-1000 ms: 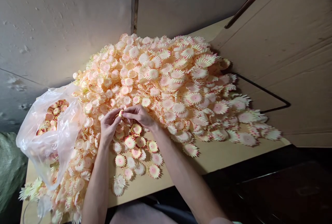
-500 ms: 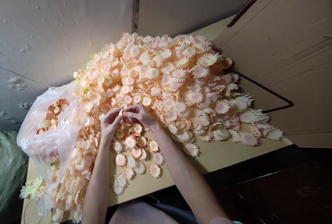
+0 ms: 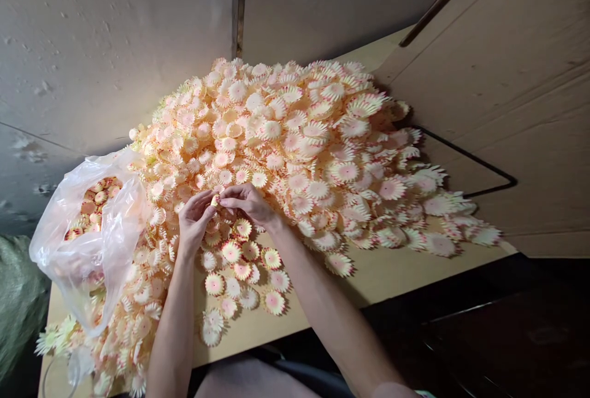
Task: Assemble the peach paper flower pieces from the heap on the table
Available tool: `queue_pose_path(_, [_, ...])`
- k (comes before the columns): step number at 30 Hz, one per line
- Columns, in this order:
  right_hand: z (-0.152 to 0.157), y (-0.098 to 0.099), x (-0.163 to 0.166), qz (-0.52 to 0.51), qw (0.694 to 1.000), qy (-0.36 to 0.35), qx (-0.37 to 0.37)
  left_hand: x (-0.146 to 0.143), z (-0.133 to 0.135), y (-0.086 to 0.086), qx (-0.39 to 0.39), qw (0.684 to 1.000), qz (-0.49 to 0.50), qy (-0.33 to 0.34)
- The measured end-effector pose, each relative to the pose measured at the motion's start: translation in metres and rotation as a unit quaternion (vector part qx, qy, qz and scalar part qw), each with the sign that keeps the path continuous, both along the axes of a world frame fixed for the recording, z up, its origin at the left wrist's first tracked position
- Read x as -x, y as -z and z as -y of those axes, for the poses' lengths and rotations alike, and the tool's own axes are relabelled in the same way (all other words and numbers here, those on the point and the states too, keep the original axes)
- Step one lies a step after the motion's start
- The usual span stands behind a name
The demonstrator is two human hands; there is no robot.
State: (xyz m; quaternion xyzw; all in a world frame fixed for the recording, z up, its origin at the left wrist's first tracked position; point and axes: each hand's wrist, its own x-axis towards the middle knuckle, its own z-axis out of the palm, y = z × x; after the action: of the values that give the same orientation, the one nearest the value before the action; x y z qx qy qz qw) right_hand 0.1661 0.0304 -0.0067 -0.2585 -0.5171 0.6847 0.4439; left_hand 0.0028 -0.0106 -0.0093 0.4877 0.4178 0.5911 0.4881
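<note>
Between the fingertips of both hands is a small cream flower piece [image 3: 215, 200] with pink-red edges, partly covered by the fingers. My left hand [image 3: 196, 217] pinches it from the left. From the right, my right hand [image 3: 249, 202] holds it with thumb and forefinger. Just behind and around the hands rises a large heap of pale artificial flower heads [image 3: 276, 134] with jagged, pink-tipped petals. Several loose flower heads [image 3: 232, 252] lie face up on the table, below the hands and between the forearms.
A translucent plastic bag [image 3: 122, 235] with small rolled flower pieces stands at the left. The pale wooden table [image 3: 396, 275] shows along the front edge. Cardboard [image 3: 516, 109] leans at the right, near a bent dark rod [image 3: 488, 191]. A clear round container [image 3: 59, 376] sits lower left.
Both hands stay in nearly the same place, still pinching the flower piece. The view has shifted very slightly.
</note>
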Motion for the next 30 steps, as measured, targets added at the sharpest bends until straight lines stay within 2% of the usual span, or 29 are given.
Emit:
queue_pose_path(7, [-0.0017,0.0039,0.0011,0.019,1.0,0.005,-0.009,0.0022,-0.0011,0.0047,-0.009,0.998,-0.042,-0.035])
queue_pose_path(12, [-0.0021,0.0055,0.0005,0.026,1.0,-0.005,-0.013,0.0013,-0.0027,0.0089,0.02,0.997,0.013,-0.069])
queue_pose_path(16, [-0.0016,0.0027,0.0009,0.019,1.0,-0.004,-0.016,0.0022,-0.0036,0.0092,0.035,0.997,0.042,-0.063])
queue_pose_path(22, [0.0009,-0.0027,0.0012,0.025,1.0,0.0,-0.009,0.0026,-0.0023,0.0056,0.035,0.998,0.025,-0.055])
queue_pose_path(30, [0.0008,0.0011,0.0017,0.026,1.0,-0.006,0.007,0.0024,-0.0016,0.0046,0.031,0.999,0.015,-0.04])
